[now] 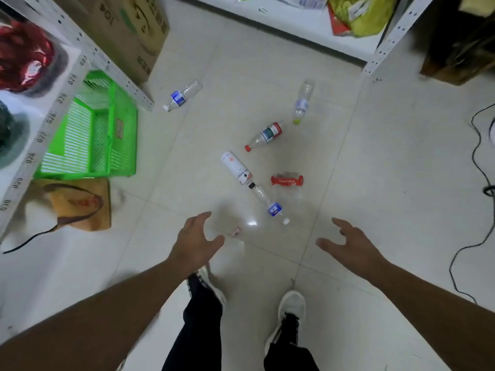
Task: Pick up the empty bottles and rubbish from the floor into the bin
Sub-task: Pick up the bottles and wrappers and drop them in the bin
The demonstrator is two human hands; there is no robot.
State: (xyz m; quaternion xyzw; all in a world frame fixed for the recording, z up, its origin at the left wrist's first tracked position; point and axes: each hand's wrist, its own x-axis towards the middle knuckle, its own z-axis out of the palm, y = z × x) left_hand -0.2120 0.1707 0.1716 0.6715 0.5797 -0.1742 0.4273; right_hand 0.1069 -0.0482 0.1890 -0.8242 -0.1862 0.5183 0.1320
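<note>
Both hands hang empty above the tiled floor [375, 162], fingers spread apart; the left hand [197, 241] and right hand [348, 246] flank the nearest litter, a posture that reads as readiness to stoop and grab; nothing is gripped yet. The rubbish lies scattered ahead: a clear blue-label bottle [270, 204] closest, touching or nearly touching a white-wrapped bottle [235, 167]; a crumpled red wrapper [287, 180] just beside them; a red-capped bottle [263, 136], a green-capped bottle [302, 103] and another blue-label bottle [182, 96] farther off; a small scrap [235, 231] lies near the left hand. A green plastic basket [91, 129] stands by the shelf rack [40, 135], possibly the bin; the rack edge carries numbers such as 026, 027, 028; bottle labels are too blurred to read.
</note>
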